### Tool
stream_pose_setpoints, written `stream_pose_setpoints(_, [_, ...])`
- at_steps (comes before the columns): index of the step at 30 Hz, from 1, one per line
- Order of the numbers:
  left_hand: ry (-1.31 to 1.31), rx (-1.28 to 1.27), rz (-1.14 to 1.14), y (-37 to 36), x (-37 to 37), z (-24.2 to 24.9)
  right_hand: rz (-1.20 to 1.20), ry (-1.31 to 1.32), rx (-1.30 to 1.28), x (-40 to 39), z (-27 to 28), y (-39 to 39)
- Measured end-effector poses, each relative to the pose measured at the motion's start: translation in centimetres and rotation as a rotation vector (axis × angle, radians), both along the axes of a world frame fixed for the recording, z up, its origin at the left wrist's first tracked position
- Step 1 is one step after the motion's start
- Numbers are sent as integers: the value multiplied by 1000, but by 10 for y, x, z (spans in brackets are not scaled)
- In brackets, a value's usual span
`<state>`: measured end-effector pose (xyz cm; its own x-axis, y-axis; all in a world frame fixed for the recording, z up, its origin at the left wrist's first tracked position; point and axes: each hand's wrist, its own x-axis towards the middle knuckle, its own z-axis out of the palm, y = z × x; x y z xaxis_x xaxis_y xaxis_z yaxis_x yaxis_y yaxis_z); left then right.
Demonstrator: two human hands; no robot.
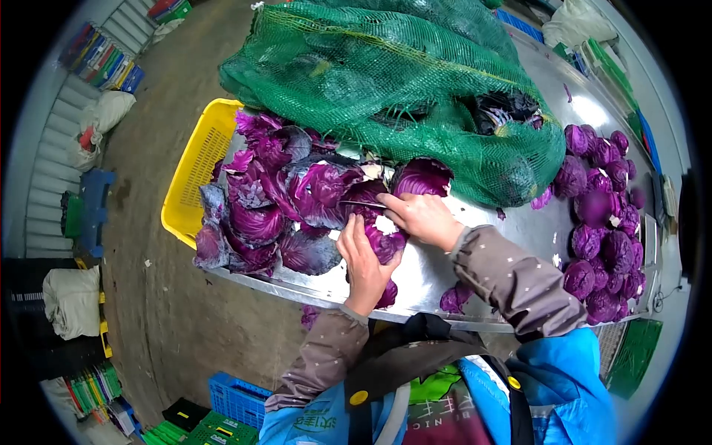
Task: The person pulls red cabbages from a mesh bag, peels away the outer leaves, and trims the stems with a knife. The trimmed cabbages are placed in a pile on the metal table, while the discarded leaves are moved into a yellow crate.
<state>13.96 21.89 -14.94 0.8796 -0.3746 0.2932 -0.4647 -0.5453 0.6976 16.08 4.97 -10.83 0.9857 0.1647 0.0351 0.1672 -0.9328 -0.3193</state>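
A purple cabbage (385, 243) rests over the metal table, with my left hand (363, 263) curled round its left and lower side. At its upper edge, my right hand (424, 219) is closed on the handle end of a knife (363, 202), whose thin blade points left across the top of the cabbage. Loose purple outer leaves (256, 222) lie heaped to the left of my hands. Just above my right hand is a curved purple leaf (421, 178). The handle itself is mostly hidden by my fingers.
Green mesh sacks (400, 81) of cabbages lie across the back of the metal table (437, 297). A yellow crate (194, 170) stands at the left end. Many trimmed cabbages (604, 245) are grouped at the right. A blue crate (236, 397) is below the near edge.
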Motion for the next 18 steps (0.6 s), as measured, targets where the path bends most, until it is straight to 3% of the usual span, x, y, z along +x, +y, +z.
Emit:
stream_pose_setpoints(5, [27, -45, 49, 1, 1, -1, -175, 197, 129, 22, 3, 11])
stream_pose_setpoints(8, [-21, -12, -9, -3, -5, 0, -271, 62, 83, 28, -21, -6])
stream_pose_setpoints(11, [-114, -10, -73, 5, -27, -11, -357, 154, 105, 24, -39, -22])
stream_pose_setpoints(16, [37, -143, 57, 9, -11, -6, -395, 186, 449, -11, 0, -10])
stream_pose_setpoints(18, [25, -162, 75, 9, -8, -7, -330, 208, 439, -27, 6, -2])
